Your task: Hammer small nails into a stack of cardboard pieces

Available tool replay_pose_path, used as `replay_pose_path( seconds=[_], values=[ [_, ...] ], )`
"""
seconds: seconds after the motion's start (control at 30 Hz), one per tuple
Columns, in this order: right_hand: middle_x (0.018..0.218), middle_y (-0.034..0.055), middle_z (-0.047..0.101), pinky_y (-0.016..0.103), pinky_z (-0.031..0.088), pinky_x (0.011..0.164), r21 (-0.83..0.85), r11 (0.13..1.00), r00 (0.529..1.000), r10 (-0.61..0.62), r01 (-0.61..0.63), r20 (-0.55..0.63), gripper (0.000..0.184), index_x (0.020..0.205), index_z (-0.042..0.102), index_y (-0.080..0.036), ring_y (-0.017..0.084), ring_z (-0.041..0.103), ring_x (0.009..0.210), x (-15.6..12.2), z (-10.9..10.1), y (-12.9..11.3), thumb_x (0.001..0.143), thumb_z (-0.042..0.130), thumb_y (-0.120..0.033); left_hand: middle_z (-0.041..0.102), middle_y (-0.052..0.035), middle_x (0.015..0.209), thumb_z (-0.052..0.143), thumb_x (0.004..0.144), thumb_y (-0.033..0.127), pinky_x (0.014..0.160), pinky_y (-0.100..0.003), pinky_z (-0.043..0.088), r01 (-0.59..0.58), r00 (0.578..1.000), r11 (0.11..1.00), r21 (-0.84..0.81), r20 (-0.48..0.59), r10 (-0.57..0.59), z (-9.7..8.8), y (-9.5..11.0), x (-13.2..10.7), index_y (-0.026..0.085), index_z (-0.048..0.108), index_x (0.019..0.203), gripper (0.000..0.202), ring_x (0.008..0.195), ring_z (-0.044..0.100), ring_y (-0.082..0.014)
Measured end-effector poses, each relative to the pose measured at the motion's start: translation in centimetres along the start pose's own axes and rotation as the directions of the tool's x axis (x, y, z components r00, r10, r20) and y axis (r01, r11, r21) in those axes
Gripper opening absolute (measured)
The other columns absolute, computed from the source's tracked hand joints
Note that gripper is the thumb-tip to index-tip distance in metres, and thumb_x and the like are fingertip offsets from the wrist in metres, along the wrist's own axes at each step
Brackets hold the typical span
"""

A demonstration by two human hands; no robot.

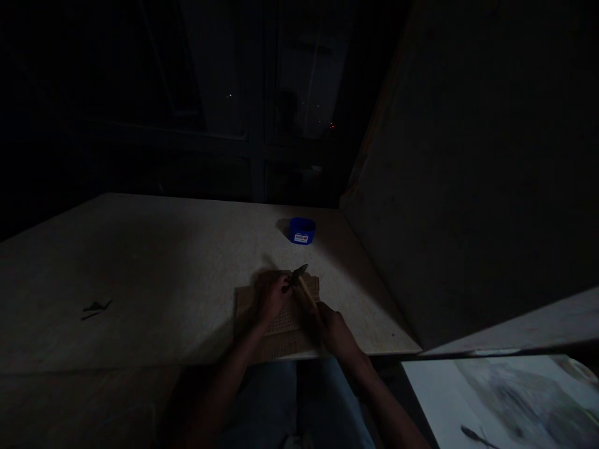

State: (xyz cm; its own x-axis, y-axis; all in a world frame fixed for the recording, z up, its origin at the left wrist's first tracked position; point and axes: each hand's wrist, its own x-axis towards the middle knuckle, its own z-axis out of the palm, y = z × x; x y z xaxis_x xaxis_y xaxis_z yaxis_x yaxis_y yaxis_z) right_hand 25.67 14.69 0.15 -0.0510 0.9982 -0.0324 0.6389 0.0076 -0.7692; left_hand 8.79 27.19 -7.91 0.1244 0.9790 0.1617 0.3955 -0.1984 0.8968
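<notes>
Right hand closed on the hammer, its head beside the left fingers

The right hand (334,325), right of the lower centre of the frame, is wrapped around the lower end of the wooden handle of a hammer (307,293). From that grip the handle slants up and leftward to the dark metal head (299,272), near the middle of the frame. The left hand (274,300) lies just left of the head, its fingers reaching toward it; a dark shape shows at the fingertips, but the dimness hides whether they pinch something or touch the head, so I cannot tell that grip.

Under both hands, at lower centre, is a piece of brown cardboard (242,304) on a pale table (187,268). Above the hammer, slightly right of centre, stands a blue container (302,231) with a white label on its front. Small dark pieces (96,306) lie at the left of the frame. A tall dark panel (468,187) fills the right side; below it, at lower right, a white surface (433,393) bears a dark slender utensil (472,433).
</notes>
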Motion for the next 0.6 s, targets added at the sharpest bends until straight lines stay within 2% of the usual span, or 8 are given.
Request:
replay_pose_path(
  seconds=[0.17,0.27,0.33,0.4,0.47,0.53,0.6],
  values=[
    [0.084,0.0077,0.071,0.027,0.043,0.065,0.228,0.973,0.996,-0.014,0.034,-0.088,0.050,0.106,0.067,-0.015,0.022,0.064,0.078,-0.9,0.4,0.2,0.098,0.039,-0.056,0.076,-0.0056,0.101,0.063,0.080,0.008,0.086,-0.034,0.057,-0.056,0.998,0.996,-0.066,-0.008,0.056,0.0,-0.2,0.0,0.021,0.065,0.107,0.030,0.096,0.072,-0.0192],
    [0.081,0.0049,0.066,0.025,0.044,0.064,0.366,0.928,0.984,-0.002,0.069,-0.178,0.047,0.095,0.067,-0.015,0.018,0.059,0.076,-1.3,1.4,1.1,0.096,0.047,-0.058,0.076,-0.0042,0.100,0.063,0.080,0.010,0.086,-0.033,0.057,-0.096,0.995,0.992,-0.079,0.010,0.097,-0.1,-0.1,0.1,0.021,0.066,0.105,0.028,0.094,0.072,-0.0183],
    [0.071,0.0011,0.060,0.022,0.042,0.055,0.470,0.879,0.974,0.039,0.072,-0.223,0.045,0.083,0.064,-0.016,0.014,0.054,0.065,-1.2,2.0,2.0,0.092,0.054,-0.059,0.075,-0.0034,0.098,0.063,0.081,0.012,0.085,-0.034,0.057,-0.110,0.994,0.992,-0.057,0.011,0.111,-0.2,0.0,0.1,0.021,0.066,0.107,0.027,0.092,0.072,-0.0180],
    [0.056,-0.0046,0.049,0.020,0.035,0.042,0.607,0.794,0.974,0.101,0.044,-0.203,0.046,0.074,0.057,-0.018,0.009,0.045,0.047,-0.8,2.4,3.1,0.089,0.058,-0.061,0.075,-0.0032,0.099,0.063,0.083,0.015,0.087,-0.035,0.057,-0.125,0.992,0.992,-0.023,0.023,0.125,-0.3,0.1,0.0,0.022,0.066,0.112,0.030,0.093,0.071,-0.0180],
    [0.047,-0.0091,0.041,0.019,0.026,0.031,0.747,0.665,0.982,0.141,0.000,-0.125,0.046,0.073,0.051,-0.020,0.006,0.034,0.033,-0.2,2.4,4.0,0.089,0.058,-0.062,0.075,-0.0041,0.103,0.065,0.084,0.019,0.089,-0.036,0.056,-0.152,0.987,0.988,0.017,0.050,0.151,-0.4,0.1,-0.1,0.023,0.065,0.118,0.034,0.097,0.071,-0.0188],
    [0.043,-0.0110,0.039,0.018,0.023,0.026,0.843,0.537,0.988,0.147,-0.039,-0.048,0.044,0.076,0.051,-0.021,0.006,0.029,0.026,0.4,2.1,4.9,0.089,0.058,-0.062,0.073,-0.0056,0.112,0.068,0.084,0.026,0.093,-0.037,0.054,-0.207,0.976,0.976,0.069,0.078,0.202,-0.7,0.2,-0.1,0.024,0.065,0.122,0.038,0.104,0.068,-0.0202],
    [0.042,-0.0112,0.043,0.017,0.025,0.024,0.894,0.445,0.989,0.147,-0.056,-0.010,0.042,0.082,0.054,-0.020,0.005,0.028,0.025,0.8,1.6,5.6,0.086,0.064,-0.060,0.070,-0.0061,0.120,0.070,0.084,0.033,0.097,-0.038,0.052,-0.272,0.961,0.952,0.138,0.096,0.260,-0.9,0.4,0.0,0.026,0.067,0.121,0.038,0.111,0.065,-0.0219]
  ],
)
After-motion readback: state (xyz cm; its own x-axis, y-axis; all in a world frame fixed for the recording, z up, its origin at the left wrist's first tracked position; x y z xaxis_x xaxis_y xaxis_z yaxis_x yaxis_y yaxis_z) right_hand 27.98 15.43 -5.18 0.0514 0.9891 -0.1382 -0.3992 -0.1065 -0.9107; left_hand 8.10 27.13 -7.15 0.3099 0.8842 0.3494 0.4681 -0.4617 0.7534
